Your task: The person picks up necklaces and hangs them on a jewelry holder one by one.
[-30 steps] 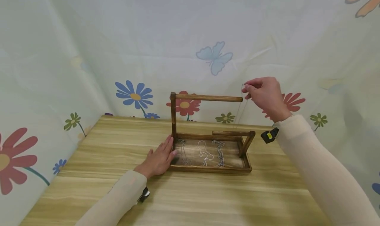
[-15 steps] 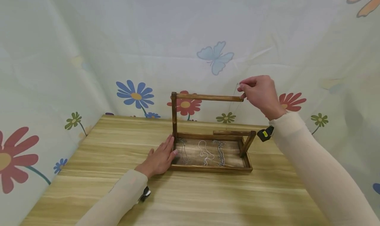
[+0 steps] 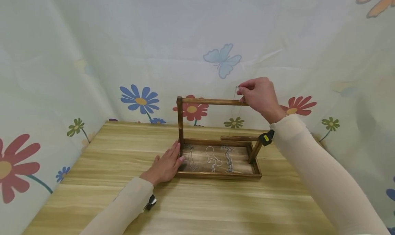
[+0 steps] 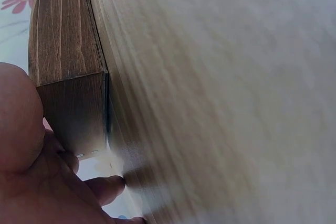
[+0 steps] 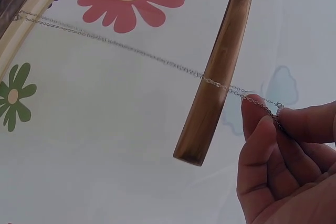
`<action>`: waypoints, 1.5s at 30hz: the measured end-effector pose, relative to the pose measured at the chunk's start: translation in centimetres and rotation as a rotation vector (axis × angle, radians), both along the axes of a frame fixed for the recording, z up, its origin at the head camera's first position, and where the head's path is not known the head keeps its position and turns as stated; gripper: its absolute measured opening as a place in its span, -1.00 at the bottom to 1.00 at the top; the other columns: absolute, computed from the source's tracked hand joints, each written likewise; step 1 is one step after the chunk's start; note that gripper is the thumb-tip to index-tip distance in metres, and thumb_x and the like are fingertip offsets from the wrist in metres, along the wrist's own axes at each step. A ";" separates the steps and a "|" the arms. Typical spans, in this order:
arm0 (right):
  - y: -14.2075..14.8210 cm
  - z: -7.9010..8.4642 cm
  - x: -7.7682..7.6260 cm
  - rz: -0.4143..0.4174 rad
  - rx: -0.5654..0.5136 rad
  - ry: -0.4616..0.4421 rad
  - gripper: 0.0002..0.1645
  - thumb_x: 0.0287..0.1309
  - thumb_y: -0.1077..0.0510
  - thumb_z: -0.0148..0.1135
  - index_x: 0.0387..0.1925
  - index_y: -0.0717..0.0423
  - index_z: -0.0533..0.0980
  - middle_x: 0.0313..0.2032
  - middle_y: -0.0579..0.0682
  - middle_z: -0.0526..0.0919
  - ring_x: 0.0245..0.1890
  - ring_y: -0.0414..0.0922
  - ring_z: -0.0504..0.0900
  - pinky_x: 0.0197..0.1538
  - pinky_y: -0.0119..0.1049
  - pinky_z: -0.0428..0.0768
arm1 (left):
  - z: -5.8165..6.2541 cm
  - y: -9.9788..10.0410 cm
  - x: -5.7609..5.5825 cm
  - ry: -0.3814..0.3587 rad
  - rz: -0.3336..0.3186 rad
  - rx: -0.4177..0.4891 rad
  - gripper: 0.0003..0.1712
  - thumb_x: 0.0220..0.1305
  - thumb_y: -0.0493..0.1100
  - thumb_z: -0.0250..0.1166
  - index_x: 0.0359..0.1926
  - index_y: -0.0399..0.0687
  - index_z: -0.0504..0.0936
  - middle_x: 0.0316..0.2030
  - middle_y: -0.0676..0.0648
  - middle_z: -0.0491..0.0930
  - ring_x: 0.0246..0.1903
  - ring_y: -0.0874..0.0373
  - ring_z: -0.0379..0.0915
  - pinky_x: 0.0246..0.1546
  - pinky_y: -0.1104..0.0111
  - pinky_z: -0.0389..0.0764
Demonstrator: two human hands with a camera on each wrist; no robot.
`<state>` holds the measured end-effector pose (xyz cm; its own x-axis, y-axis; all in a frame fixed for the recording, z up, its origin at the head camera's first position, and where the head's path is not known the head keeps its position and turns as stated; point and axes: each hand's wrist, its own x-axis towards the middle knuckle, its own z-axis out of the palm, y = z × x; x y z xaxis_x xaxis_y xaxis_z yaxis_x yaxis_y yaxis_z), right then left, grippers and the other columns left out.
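My right hand [image 3: 260,94] pinches one end of a thin silver chain necklace [image 5: 142,53] between thumb and fingers, just above the upper bar [image 3: 213,101] of a dark wooden jewelry stand [image 3: 219,175]. In the right wrist view the necklace hangs taut as a long loop; one strand crosses the front of the bar near its free end, while another passes behind. My left hand [image 3: 165,164] lies with extended fingers against the left end of the stand's tray, its thumb at the rim. The left wrist view shows the tray's corner [image 4: 73,108] beside the palm.
Three more chains lie in the tray: a fine one [image 3: 192,158] at left, a pale looped one [image 3: 213,158] in the middle, a thicker one [image 3: 229,159] at right. A shorter lower bar [image 3: 239,138] extends left from the right post. A flower-printed curtain [image 3: 154,50] hangs behind the wooden table [image 3: 129,139].
My right hand has moved left with the necklace, from beyond the upper bar's free end to above the bar. The left hand and the stand have stayed in place.
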<state>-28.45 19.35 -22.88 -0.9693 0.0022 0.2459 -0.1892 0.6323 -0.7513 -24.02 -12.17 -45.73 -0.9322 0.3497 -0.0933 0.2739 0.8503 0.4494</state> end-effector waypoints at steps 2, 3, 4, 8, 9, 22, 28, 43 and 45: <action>-0.4 0.1 0.0 0.006 -0.003 -0.005 -0.66 0.53 0.16 0.13 0.09 0.27 0.69 -0.05 0.22 0.79 -0.46 -0.30 0.72 -0.26 -0.49 0.65 | 0.0 -0.1 0.0 -0.002 0.004 0.001 -0.21 0.71 0.15 -0.21 0.70 -0.08 -0.22 0.71 -0.09 -0.27 0.62 -0.33 -0.03 0.44 -0.52 -0.07; -0.5 0.1 -0.1 0.010 -0.005 -0.008 -0.66 0.53 0.16 0.14 0.09 0.27 0.69 -0.04 0.22 0.79 -0.45 -0.29 0.72 -0.26 -0.48 0.66 | 0.0 -0.1 0.0 0.000 0.004 0.005 -0.21 0.71 0.15 -0.21 0.70 -0.08 -0.21 0.71 -0.09 -0.27 0.62 -0.33 -0.03 0.44 -0.52 -0.07; -0.7 0.1 -0.1 0.012 -0.004 -0.010 -0.66 0.53 0.16 0.13 0.09 0.27 0.69 -0.04 0.22 0.79 -0.45 -0.29 0.72 -0.26 -0.47 0.66 | -0.1 -0.1 0.0 -0.001 0.005 0.004 -0.21 0.71 0.15 -0.21 0.70 -0.08 -0.21 0.71 -0.09 -0.27 0.62 -0.33 -0.03 0.44 -0.52 -0.07; -1.2 0.1 -0.1 0.022 -0.007 -0.017 -0.67 0.53 0.16 0.14 0.08 0.26 0.70 -0.04 0.21 0.79 -0.45 -0.26 0.72 -0.25 -0.46 0.67 | -0.1 -0.2 0.0 0.004 0.005 0.015 -0.21 0.71 0.14 -0.20 0.70 -0.09 -0.20 0.71 -0.09 -0.25 0.61 -0.34 -0.01 0.43 -0.53 -0.06; -1.3 0.1 -0.1 0.025 -0.007 -0.019 -0.66 0.53 0.16 0.14 0.08 0.26 0.70 -0.04 0.20 0.79 -0.45 -0.25 0.73 -0.24 -0.46 0.66 | -0.1 -0.2 0.0 0.005 0.004 0.015 -0.21 0.71 0.13 -0.19 0.70 -0.10 -0.20 0.71 -0.10 -0.25 0.61 -0.34 -0.01 0.43 -0.53 -0.06; -2.8 -0.2 -0.8 0.044 0.009 0.009 -0.69 0.52 0.19 0.14 0.06 0.25 0.71 -0.08 0.18 0.80 -0.44 -0.18 0.74 -0.23 -0.36 0.68 | -0.2 0.0 0.1 0.003 0.003 0.016 -0.22 0.71 0.13 -0.18 0.70 -0.10 -0.18 0.71 -0.10 -0.24 0.61 -0.33 -0.02 0.43 -0.53 -0.06; -3.6 -0.1 -1.1 0.058 0.009 0.002 -0.68 0.52 0.17 0.14 0.07 0.22 0.71 -0.07 0.15 0.80 -0.41 -0.14 0.76 -0.15 -0.24 0.73 | -0.2 -0.1 0.1 0.007 0.001 0.006 -0.21 0.71 0.15 -0.21 0.70 -0.09 -0.20 0.71 -0.09 -0.25 0.62 -0.32 -0.02 0.44 -0.52 -0.05; -5.5 0.2 -1.4 0.091 -0.017 -0.010 -0.67 0.51 0.17 0.15 0.08 0.24 0.71 -0.06 0.13 0.79 -0.42 -0.10 0.78 -0.16 -0.23 0.75 | -0.2 -0.1 -0.1 0.013 0.006 0.003 -0.21 0.71 0.15 -0.20 0.70 -0.08 -0.20 0.71 -0.08 -0.25 0.62 -0.31 -0.01 0.44 -0.52 -0.04; -5.8 0.1 -1.4 0.090 -0.018 -0.008 -0.68 0.51 0.18 0.16 0.08 0.24 0.71 -0.06 0.13 0.79 -0.42 -0.10 0.78 -0.18 -0.24 0.75 | -0.2 -0.1 -0.1 0.012 0.005 0.005 -0.21 0.71 0.14 -0.19 0.70 -0.08 -0.20 0.71 -0.08 -0.25 0.62 -0.32 -0.01 0.43 -0.52 -0.05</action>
<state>-29.83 13.60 -22.74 -0.9677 -0.0806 0.2389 -0.2385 0.5994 -0.7641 -24.11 -12.27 -45.95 -0.9351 0.3451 -0.0806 0.2745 0.8493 0.4509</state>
